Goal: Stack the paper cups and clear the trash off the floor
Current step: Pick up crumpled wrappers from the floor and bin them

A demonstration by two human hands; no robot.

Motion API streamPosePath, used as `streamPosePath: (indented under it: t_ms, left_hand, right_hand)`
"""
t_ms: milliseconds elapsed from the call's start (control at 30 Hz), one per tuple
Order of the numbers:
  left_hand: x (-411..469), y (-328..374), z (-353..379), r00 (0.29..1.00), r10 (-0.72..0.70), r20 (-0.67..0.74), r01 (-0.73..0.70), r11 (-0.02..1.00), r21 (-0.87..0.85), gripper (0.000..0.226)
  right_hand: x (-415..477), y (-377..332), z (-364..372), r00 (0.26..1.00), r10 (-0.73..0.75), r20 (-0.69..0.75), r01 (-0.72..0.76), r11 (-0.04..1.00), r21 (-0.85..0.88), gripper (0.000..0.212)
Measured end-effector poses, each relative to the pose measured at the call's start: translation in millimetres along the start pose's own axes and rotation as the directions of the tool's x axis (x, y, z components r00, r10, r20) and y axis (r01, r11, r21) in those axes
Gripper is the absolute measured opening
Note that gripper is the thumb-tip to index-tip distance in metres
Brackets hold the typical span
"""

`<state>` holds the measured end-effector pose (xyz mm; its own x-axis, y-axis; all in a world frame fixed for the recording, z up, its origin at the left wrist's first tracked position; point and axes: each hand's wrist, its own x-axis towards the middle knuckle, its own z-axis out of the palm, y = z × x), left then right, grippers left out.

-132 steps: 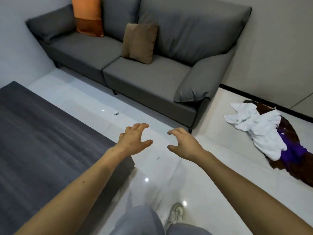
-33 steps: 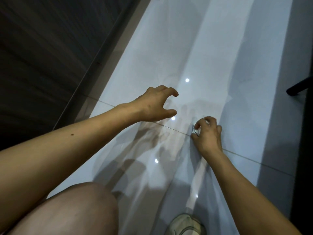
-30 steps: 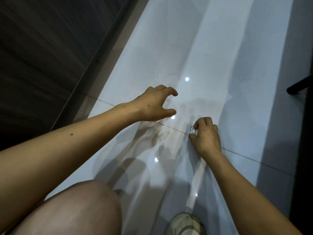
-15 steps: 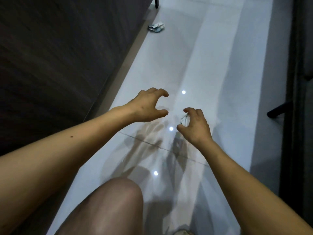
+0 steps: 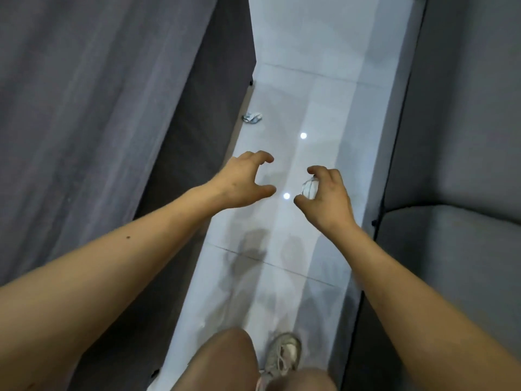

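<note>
My right hand has lifted the wad off the floor, fingers pinching it; my left hand stays loosely curled, holding nothing

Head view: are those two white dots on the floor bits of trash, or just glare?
Head view: glare, two round reflections of lights on the glossy floor; the real trash is the crumpled scrap by the table edge and the wad pinched in the right hand; soft arm shadows lie nearer.
</note>
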<state>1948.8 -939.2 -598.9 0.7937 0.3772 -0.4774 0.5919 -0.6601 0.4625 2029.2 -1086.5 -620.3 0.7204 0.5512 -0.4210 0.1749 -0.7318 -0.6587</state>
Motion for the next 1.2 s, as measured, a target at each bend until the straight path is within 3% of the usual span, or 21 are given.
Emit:
streamPosePath:
  t_ms: [300, 600, 833, 1200]
  left_hand:
    - [92, 23, -123, 0.999, -0.049, -0.020, 0.048, 0.998, -0.042, 0.058]
    - [197, 4, -138, 0.989, -0.147, 0.026, 0.150, 0.974, -0.172, 0.061]
    - [285, -44, -98, 0.978, -0.209, -0.022, 0.203, 0.968, -0.150, 0.060]
    - [444, -159, 35, 0.964, -0.251, -0.086, 0.242, 0.965, -0.102, 0.062]
  right_hand:
    - [108, -105, -77, 0.999, 0.012, 0.033, -0.011, 0.999, -0.038, 0.053]
    - [217, -120, -72, 0.989, 0.045, 0.144, -0.035, 0.997, -0.071, 0.050]
    - [310, -75, -33, 0.969, -0.013, 0.246, 0.045, 0.991, -0.123, 0.050]
    - [476, 27, 53, 0.917, -0.207, 0.341, 0.277, 0.946, -0.170, 0.050]
